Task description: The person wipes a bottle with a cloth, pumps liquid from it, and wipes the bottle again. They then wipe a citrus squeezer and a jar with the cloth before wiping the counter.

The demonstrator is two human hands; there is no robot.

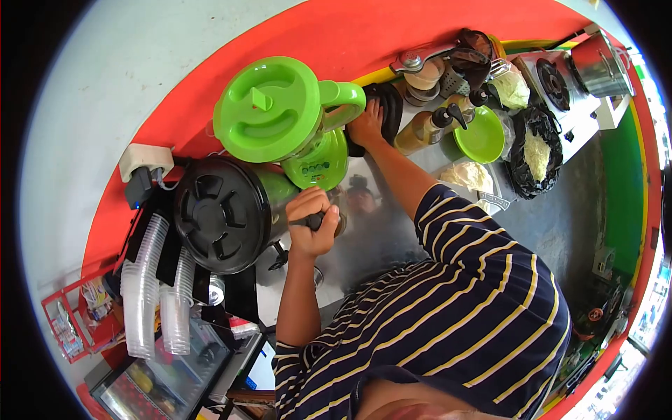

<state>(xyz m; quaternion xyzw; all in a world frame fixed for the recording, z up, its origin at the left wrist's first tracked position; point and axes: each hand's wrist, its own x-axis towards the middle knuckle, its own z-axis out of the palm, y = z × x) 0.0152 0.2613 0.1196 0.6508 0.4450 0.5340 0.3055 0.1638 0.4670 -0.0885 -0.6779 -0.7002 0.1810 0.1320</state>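
My left hand [313,234] is closed in a fist around a short black handle [306,220], just in front of the green blender base [316,168]. What the handle belongs to is mostly hidden. My right hand [366,127] reaches to the back of the counter, its fingers stretched over a curved black object [387,112] whose kind I cannot make out. Between the hands and to the left rises a blender jug [269,105] with a green lid and handle. A large container with a black lid [220,213] stands left of my left hand.
Sauce pump bottles [420,129], a green bowl [481,136] and a black plastic bag of shredded food [537,157] stand at right, near a stove [553,84] and metal pot [600,66]. Stacked plastic cups [143,294] and a wall socket [143,162] are at left.
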